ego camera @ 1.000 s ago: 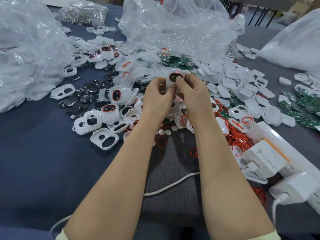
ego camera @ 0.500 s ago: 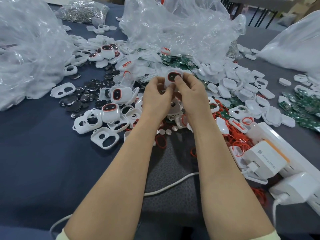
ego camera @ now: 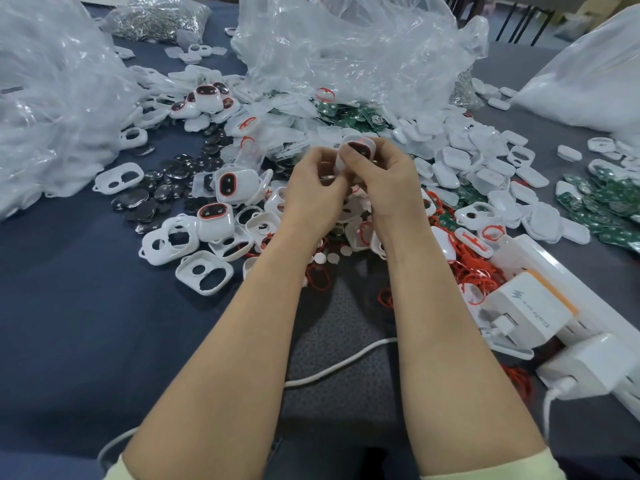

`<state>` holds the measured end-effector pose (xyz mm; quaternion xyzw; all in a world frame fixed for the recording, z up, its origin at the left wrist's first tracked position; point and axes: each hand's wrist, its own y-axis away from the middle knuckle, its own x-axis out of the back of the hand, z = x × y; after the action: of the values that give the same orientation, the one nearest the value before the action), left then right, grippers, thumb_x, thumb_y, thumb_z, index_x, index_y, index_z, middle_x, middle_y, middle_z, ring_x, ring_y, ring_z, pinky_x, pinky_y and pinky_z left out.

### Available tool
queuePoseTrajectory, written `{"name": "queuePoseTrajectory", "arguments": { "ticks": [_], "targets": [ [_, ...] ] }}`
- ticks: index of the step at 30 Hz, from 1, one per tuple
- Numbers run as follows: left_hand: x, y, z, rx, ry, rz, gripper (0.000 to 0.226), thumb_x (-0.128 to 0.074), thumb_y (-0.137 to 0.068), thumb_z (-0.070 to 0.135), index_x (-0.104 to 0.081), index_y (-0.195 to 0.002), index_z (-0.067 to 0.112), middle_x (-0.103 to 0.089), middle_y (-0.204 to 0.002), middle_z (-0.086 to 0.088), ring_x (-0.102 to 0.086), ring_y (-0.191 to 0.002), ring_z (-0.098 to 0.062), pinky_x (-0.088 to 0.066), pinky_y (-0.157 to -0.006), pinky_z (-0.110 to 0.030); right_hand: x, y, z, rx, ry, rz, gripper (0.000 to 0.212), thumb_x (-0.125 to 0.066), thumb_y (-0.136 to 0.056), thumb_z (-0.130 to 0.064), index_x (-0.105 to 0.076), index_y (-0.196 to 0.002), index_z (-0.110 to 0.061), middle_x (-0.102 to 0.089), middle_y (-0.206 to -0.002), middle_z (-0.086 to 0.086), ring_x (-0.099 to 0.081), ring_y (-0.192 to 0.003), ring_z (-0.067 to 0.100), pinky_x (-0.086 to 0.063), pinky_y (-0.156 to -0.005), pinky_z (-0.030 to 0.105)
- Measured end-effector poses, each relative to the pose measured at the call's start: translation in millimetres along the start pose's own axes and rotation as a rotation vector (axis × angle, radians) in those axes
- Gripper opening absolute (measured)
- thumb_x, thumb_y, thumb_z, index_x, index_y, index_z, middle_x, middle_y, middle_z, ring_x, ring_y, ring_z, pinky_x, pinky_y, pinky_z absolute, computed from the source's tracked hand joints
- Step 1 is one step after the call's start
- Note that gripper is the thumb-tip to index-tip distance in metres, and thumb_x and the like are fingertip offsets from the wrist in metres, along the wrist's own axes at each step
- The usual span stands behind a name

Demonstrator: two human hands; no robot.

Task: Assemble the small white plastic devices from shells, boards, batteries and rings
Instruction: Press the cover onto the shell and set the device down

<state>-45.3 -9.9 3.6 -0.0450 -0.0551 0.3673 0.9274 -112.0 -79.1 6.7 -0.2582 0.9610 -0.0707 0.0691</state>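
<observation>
The device [ego camera: 356, 150] sits above the middle of the tabletop [ego camera: 69, 323], raised over the parts heap and pinched between both hands. Its dark window with the red ring faces the camera, white shell around it. The left hand [ego camera: 313, 194] is closed on its left edge and underside; the right hand [ego camera: 389, 183] is closed on its right side, thumb pressed on the front near the window. It looks light, stiff and smooth, so likely a bit slippery; the safest hold is by the shell's rims, not the window, and squeezing evenly round the seam should snap the halves without cracking a clip. Whether the halves are fully shut cannot be told here.

Around it: finished devices [ego camera: 230, 183] and open shells [ego camera: 204, 273] to the left, coin batteries [ego camera: 162, 188] beyond them, red rings [ego camera: 474, 275] to the right, green boards [ego camera: 602, 206] far right, clear bags [ego camera: 346, 53] behind, a charger [ego camera: 530, 313] on a power strip near the right arm
</observation>
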Motion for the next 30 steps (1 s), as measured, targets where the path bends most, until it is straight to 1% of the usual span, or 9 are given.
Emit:
{"name": "queuePoseTrajectory", "arguments": {
  "ticks": [3, 7, 12, 17, 20, 23, 27, 29, 30],
  "targets": [
    [0.5, 0.0, -0.8, 0.0, 0.002, 0.009, 0.012, -0.058, -0.093, 0.012, -0.055, -0.088, 0.023, -0.069, -0.1, -0.011, -0.067, -0.096, -0.027, -0.055, -0.087, -0.045, 0.1, 0.4, 0.2, -0.009, 0.022, -0.019, 0.008, -0.067, -0.087, -0.008, -0.064, -0.094, -0.009, -0.065, -0.087, 0.009, -0.062, -0.085, 0.022, -0.054, -0.08, 0.035],
    [-1.1, 0.9, -0.8, -0.012, -0.035, -0.01, 0.008, -0.057, -0.093, 0.014, -0.054, -0.091, 0.021, -0.067, -0.099, -0.009, -0.066, -0.096, -0.024, -0.055, -0.087, -0.041, 0.4, -0.3, 0.4, 0.003, 0.037, -0.004, 0.008, -0.068, -0.086, -0.008, -0.064, -0.092, -0.01, -0.066, -0.081, 0.005, -0.063, -0.079, 0.016, -0.052, -0.071, 0.027],
    [0.7, -1.1, -1.2, 0.028, -0.001, 0.032, 0.008, -0.056, -0.093, 0.011, -0.054, -0.091, 0.019, -0.069, -0.099, -0.012, -0.067, -0.094, -0.025, -0.056, -0.085, -0.04, -2.0, -1.0, 2.4, -0.05, 0.028, -0.045, 0.012, -0.068, -0.086, -0.013, -0.065, -0.098, -0.011, -0.068, -0.092, 0.01, -0.065, -0.088, 0.023, -0.055, -0.083, 0.039],
    [3.3, -0.7, 0.0, 0.017, 0.069, 0.096, 0.004, -0.063, -0.092, 0.018, -0.058, -0.092, 0.018, -0.071, -0.096, -0.009, -0.069, -0.092, -0.024, -0.056, -0.087, -0.043, -5.4, -2.1, 1.7, -0.053, -0.027, -0.054, 0.012, -0.06, -0.092, -0.008, -0.066, -0.101, -0.014, -0.069, -0.09, 0.004, -0.066, -0.085, 0.017, -0.053, -0.077, 0.031],
    [2.1, -1.1, 0.9, 0.007, -0.016, 0.106, 0.009, -0.062, -0.092, 0.022, -0.055, -0.087, 0.024, -0.068, -0.09, -0.003, -0.068, -0.089, -0.021, -0.056, -0.085, -0.041, -4.0, -1.8, 1.5, -0.056, -0.004, -0.067, 0.012, -0.059, -0.092, -0.009, -0.068, -0.099, -0.014, -0.071, -0.088, 0.004, -0.068, -0.083, 0.017, -0.055, -0.079, 0.033],
    [1.6, -0.5, 2.0, 0.008, -0.027, 0.128, 0.005, -0.059, -0.093, 0.021, -0.055, -0.093, 0.018, -0.068, -0.095, -0.007, -0.067, -0.091, -0.023, -0.055, -0.086, -0.044, -4.6, -0.2, -0.8, -0.048, 0.023, -0.097, 0.015, -0.058, -0.092, -0.01, -0.069, -0.099, -0.017, -0.073, -0.091, 0.003, -0.069, -0.087, 0.016, -0.055, -0.079, 0.032],
    [7.0, 1.2, 9.3, 0.024, 0.11, 0.159, 0.009, -0.062, -0.093, 0.018, -0.057, -0.097, 0.012, -0.069, -0.098, -0.012, -0.068, -0.093, -0.026, -0.056, -0.087, -0.042, -10.0, 4.8, -5.9, -0.019, 0.113, -0.074, 0.018, -0.058, -0.095, -0.017, -0.068, -0.107, -0.009, -0.072, -0.101, 0.01, -0.069, -0.096, 0.025, -0.056, -0.085, 0.038],
    [15.8, 1.2, 16.6, 0.007, 0.178, 0.182, 0.006, -0.062, -0.093, 0.016, -0.059, -0.097, 0.012, -0.07, -0.096, -0.011, -0.068, -0.093, -0.024, -0.056, -0.086, -0.038, -19.8, 6.5, -13.5, -0.002, 0.181, -0.055, 0.021, -0.059, -0.095, -0.024, -0.069, -0.105, -0.008, -0.072, -0.1, 0.011, -0.068, -0.097, 0.027, -0.055, -0.089, 0.042],
    [23.5, 0.9, 21.4, -0.018, 0.176, 0.211, 0.006, -0.062, -0.093, 0.017, -0.061, -0.098, 0.013, -0.07, -0.094, -0.006, -0.068, -0.091, -0.017, -0.056, -0.083, -0.031, -28.9, 6.7, -20.3, 0.014, 0.197, -0.048, 0.022, -0.059, -0.095, -0.026, -0.069, -0.103, -0.008, -0.072, -0.098, 0.009, -0.068, -0.096, 0.026, -0.055, -0.089, 0.043]
  ]
}}
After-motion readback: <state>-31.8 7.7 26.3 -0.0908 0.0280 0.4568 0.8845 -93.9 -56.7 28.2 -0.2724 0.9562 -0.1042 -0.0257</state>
